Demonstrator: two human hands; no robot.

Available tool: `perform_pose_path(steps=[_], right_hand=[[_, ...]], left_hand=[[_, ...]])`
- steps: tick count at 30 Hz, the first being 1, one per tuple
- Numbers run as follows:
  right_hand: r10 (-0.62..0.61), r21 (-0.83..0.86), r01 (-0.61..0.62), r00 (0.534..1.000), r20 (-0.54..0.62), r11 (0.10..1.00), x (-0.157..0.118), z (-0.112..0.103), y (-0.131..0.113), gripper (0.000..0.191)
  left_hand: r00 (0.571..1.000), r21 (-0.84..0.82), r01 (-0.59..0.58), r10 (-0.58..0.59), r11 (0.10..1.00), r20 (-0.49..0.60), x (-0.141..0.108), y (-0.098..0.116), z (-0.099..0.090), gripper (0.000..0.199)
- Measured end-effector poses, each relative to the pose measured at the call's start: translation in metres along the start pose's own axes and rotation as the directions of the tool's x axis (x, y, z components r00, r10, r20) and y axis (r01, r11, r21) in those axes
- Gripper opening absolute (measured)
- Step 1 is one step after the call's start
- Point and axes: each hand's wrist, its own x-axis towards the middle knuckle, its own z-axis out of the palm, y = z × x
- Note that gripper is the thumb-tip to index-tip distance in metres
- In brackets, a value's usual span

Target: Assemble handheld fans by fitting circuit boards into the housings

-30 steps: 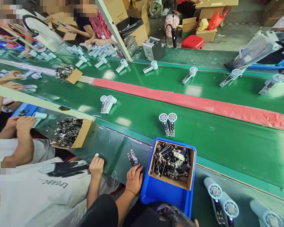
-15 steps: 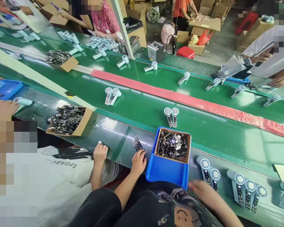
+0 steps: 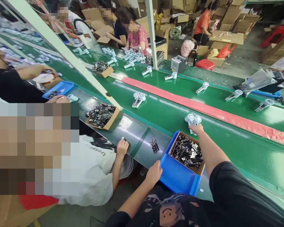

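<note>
Two light-blue handheld fans [image 3: 191, 118], their handles open to show circuit boards, lie side by side on the green belt. My right hand [image 3: 198, 129] reaches over the cardboard box and closes on their handles, partly covering them. At the left rim of the blue tray [image 3: 177, 178], my left hand [image 3: 154, 173] is curled with its fingers against the edge. The cardboard box [image 3: 198, 170] in the tray holds a heap of small black circuit boards with wires [image 3: 186, 149]. A few loose circuit boards [image 3: 154, 146] rest on the metal ledge left of the tray.
Another box of circuit boards [image 3: 100, 116] stands on the ledge to the left. A co-worker's hand [image 3: 122, 147] rests nearby. Two more fans [image 3: 139, 100] lie farther along the belt. A pink strip [image 3: 180, 98] divides the belt, with spaced fans beyond. A slanted pale post [image 3: 68, 60] crosses the left.
My right hand has moved from beside the tray up to the two fans on the belt. My left hand has left the loose circuit boards for the tray's rim. The view has swung left.
</note>
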Motion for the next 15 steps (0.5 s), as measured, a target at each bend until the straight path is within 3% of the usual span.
perform_pose_path(steps=[4,7,12,15], right_hand=[[-0.031,0.249,0.007,0.995,0.093,0.968,-0.017,-0.032,0.030,0.025],[-0.050,0.393,0.033,0.998,0.032,0.919,-0.058,-0.040,0.068,0.032],[0.100,0.504,-0.019,0.986,-0.134,0.864,-0.178,-0.011,0.148,0.066],[0.202,0.552,-0.084,0.967,-0.158,0.830,-0.246,0.018,0.169,0.071]], left_hand=[[0.997,0.012,0.052,-0.051,0.999,-0.052,0.002,-0.022,-0.025,0.020],[0.994,0.032,0.086,-0.083,0.996,-0.074,-0.001,-0.040,-0.039,0.018],[0.998,0.088,0.045,-0.043,0.995,-0.035,-0.018,-0.061,-0.074,0.027],[0.997,0.068,-0.051,0.047,0.996,0.060,-0.037,-0.043,-0.092,0.044]])
